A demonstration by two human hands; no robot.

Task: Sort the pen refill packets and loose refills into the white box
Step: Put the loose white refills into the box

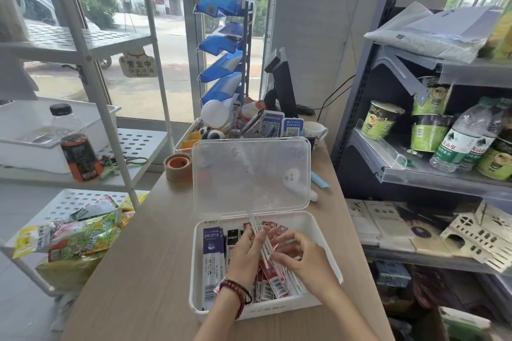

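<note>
- Grips a bundle of loose refills (259, 230) in the left hand (246, 252), fingers curled round its middle, above the open white box (194, 271).
- Slants the bundle from 11 o'clock, upper tips near the hinge line, down to 5 o'clock, with the lower end clear of the left palm.
- Pinches that lower end with the right hand (302, 257), thumb and forefinger closed on it at 3 o'clock of the left hand; remaining fingers loosely bent above.
- Shows a thin red sliver right at the pinch; cannot tell what it is.
- Keeps both hands inside the box's outline, over its middle and right half.
- Leaves a blue packet (213, 257) lying lengthwise along the box's left wall, at 9 o'clock of the left hand, apart from the grip.
- Leaves red packets (277, 282) stacked flat on the box floor, under the hands, toward 6 o'clock of the bundle.
- Stands the clear lid (250, 174) upright at 12 o'clock of the box, hinged at its far edge.
- Rests the box on the wooden table (138, 257), near its front edge.
- Places a tape roll (178, 163) at 11 o'clock of the box, beside the lid's left edge.
- Wears a bead bracelet (238, 289) on the left wrist, over the box's front part.
</note>
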